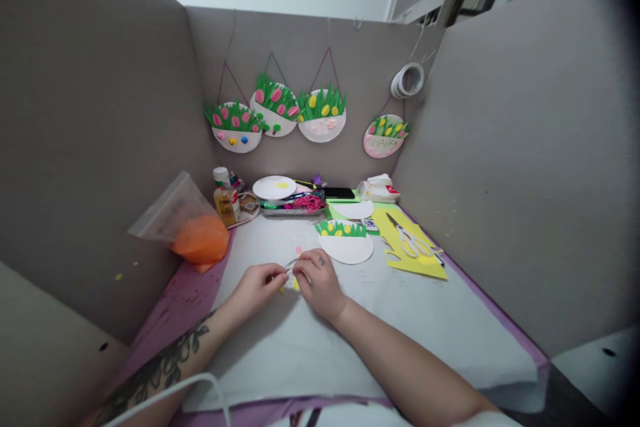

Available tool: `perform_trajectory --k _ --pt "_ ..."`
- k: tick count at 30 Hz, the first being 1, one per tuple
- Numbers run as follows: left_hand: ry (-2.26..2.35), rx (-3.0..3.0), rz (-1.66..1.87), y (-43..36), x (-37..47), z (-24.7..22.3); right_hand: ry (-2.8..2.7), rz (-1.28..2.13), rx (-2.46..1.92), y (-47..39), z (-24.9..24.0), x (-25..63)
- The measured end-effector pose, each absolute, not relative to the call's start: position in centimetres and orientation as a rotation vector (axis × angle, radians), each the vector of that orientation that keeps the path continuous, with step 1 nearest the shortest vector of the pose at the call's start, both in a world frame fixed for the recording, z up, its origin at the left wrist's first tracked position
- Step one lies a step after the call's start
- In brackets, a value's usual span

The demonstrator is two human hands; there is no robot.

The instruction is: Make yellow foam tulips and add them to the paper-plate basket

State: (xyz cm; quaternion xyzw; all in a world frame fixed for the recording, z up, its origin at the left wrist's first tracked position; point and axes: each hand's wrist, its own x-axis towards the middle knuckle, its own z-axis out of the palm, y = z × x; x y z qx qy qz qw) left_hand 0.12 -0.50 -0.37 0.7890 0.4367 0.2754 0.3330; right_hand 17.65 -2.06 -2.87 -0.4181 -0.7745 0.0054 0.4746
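Observation:
My left hand (pixel 261 285) pinches the end of a thin, pale strip (pixel 291 263) with thumb and forefinger. Beside it, my right hand (pixel 320 283) is closed at the strip's other end, its fingertips partly hidden. Small yellow paper pieces (pixel 295 283) lie beneath the fingers, and a pink scrap (pixel 299 250) sits just beyond them. Past my right hand lies a white paper plate craft (pixel 346 251) with green paper grass and yellow flowers along its top.
White-handled scissors (pixel 413 242) rest on yellow paper (pixel 429 266) at the right. An orange-filled plastic bag (pixel 200 240) and glue bottle (pixel 227 205) stand left. A supply tray (pixel 293 211) and white plate (pixel 265 188) are behind. Finished plate crafts (pixel 323 128) and tape rolls (pixel 407 81) hang on the partition.

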Motion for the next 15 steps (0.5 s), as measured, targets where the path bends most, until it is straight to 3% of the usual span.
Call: perform_trajectory --k 8,15 --pt "1.18 2.008 0.735 -0.4 0.1 -0.9 -1.973 0.043 -1.048 -2.0 -3.0 17.4" --pt "1.412 2.003 0.981 0.8 -1.8 0.6 -1.893 0.099 -1.01 -2.2 -2.4 17.7"
